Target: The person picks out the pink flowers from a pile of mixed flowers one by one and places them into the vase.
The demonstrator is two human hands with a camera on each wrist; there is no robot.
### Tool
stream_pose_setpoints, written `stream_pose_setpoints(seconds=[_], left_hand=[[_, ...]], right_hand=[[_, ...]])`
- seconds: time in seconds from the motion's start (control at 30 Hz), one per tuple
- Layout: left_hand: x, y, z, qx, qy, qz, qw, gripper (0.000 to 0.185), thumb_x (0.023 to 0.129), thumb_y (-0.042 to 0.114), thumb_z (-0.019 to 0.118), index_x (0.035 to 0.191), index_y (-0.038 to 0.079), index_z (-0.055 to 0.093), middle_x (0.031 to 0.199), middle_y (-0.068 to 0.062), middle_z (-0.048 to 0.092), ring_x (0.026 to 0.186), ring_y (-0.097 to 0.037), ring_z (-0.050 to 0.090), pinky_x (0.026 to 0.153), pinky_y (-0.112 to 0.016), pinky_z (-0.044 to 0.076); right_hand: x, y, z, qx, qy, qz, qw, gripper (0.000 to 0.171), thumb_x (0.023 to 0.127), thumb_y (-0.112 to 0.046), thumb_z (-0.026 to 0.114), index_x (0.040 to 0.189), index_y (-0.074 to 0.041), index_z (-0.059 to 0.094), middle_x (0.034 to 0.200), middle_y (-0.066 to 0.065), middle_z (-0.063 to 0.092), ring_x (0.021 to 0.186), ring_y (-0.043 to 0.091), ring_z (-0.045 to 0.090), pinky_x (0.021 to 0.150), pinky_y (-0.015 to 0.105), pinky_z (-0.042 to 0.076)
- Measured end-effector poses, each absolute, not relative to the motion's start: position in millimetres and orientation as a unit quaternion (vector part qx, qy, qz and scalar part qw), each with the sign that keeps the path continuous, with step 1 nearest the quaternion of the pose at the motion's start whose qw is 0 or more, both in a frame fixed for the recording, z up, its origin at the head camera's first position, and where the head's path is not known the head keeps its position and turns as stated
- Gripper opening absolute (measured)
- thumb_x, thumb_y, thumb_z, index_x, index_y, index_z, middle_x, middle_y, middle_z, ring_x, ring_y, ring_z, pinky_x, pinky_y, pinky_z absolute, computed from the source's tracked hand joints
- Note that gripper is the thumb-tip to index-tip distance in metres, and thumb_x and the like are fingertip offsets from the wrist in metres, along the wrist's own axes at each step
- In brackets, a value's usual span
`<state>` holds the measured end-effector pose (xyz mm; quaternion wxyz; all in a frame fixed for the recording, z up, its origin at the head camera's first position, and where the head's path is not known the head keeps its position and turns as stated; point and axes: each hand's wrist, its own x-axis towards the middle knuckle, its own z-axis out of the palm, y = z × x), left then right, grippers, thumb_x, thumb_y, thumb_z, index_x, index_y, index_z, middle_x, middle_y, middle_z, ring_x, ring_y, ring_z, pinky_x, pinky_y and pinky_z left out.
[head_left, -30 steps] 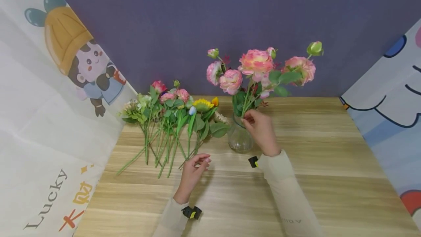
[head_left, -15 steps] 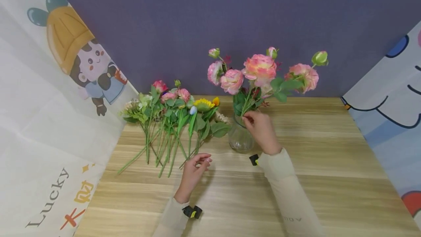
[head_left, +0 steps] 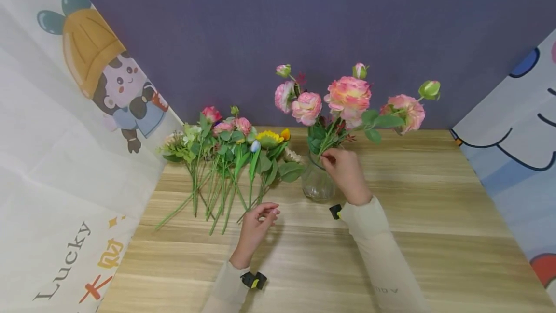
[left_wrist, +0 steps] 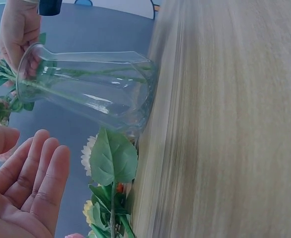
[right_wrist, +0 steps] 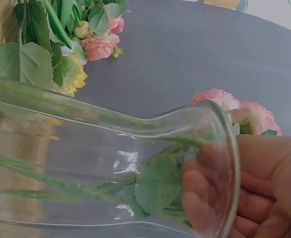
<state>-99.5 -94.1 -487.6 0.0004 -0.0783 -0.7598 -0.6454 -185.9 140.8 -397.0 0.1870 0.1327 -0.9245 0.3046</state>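
A clear glass vase (head_left: pixel 317 183) stands on the wooden table (head_left: pixel 434 216) and holds a spray of pink roses (head_left: pixel 347 96) with green buds. My right hand (head_left: pixel 345 170) pinches the stems just above the vase's rim (right_wrist: pixel 225 163); the spray leans to the right. My left hand (head_left: pixel 256 226) rests on the table near the stem ends of a pile of loose flowers (head_left: pixel 230 158), fingers loosely curled, holding nothing. The left wrist view shows its open palm (left_wrist: pixel 21 188) beside the vase (left_wrist: pixel 91 89).
The loose pile (right_wrist: pixel 61 44) holds pink roses, a sunflower (head_left: pixel 268 137) and greenery, left of the vase. Printed fabric panels (head_left: pixel 65 134) rise on the left and right (head_left: pixel 512 124), with a purple wall (head_left: pixel 278 23) behind.
The rose spray in my right hand has tilted further right and dropped slightly at the vase. My left hand has stayed put.
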Motion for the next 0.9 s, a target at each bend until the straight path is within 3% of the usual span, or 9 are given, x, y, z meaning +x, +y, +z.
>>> stream_pose_setpoints(seconds=[0.33, 0.53, 0.77, 0.9], left_hand=[[-99, -93, -488, -0.082, -0.758, -0.647, 0.006, 0.015, 0.09, -0.003, 0.058, 0.103, -0.008, 0.065, 0.09, -0.021, 0.068, 0.076, -0.031, 0.064, 0.063, -0.033, 0.057], [-98, -94, -488, -0.077, -0.76, -0.646, 0.0, 0.016, 0.09, -0.002, 0.058, 0.104, -0.008, 0.064, 0.091, -0.022, 0.068, 0.078, -0.039, 0.063, 0.064, -0.037, 0.057], [-98, -95, -486, -0.069, -0.768, -0.636, 0.002, 0.017, 0.09, -0.002, 0.058, 0.104, -0.01, 0.064, 0.091, -0.021, 0.068, 0.075, -0.025, 0.064, 0.063, -0.035, 0.057], [-99, -95, -486, -0.072, -0.767, -0.637, 0.002, 0.018, 0.09, -0.002, 0.058, 0.104, -0.011, 0.063, 0.091, -0.022, 0.068, 0.076, -0.026, 0.064, 0.064, -0.036, 0.057]], right_hand=[[-185, 144, -397, 0.127, -0.91, 0.325, 0.223, 0.009, 0.083, -0.003, 0.067, 0.085, 0.004, 0.072, 0.08, 0.017, 0.07, 0.073, 0.029, 0.067, 0.067, 0.042, 0.055], [-183, 146, -399, 0.12, -0.91, 0.325, 0.228, 0.01, 0.085, -0.004, 0.067, 0.088, 0.003, 0.073, 0.082, 0.017, 0.07, 0.073, 0.028, 0.067, 0.068, 0.042, 0.055], [-177, 149, -398, 0.098, -0.891, 0.354, 0.265, 0.011, 0.085, -0.005, 0.067, 0.089, 0.005, 0.072, 0.082, 0.018, 0.07, 0.07, 0.029, 0.065, 0.066, 0.043, 0.054], [-174, 151, -397, 0.092, -0.882, 0.367, 0.282, 0.011, 0.084, -0.004, 0.067, 0.088, 0.006, 0.072, 0.082, 0.019, 0.07, 0.07, 0.03, 0.066, 0.065, 0.044, 0.054]])
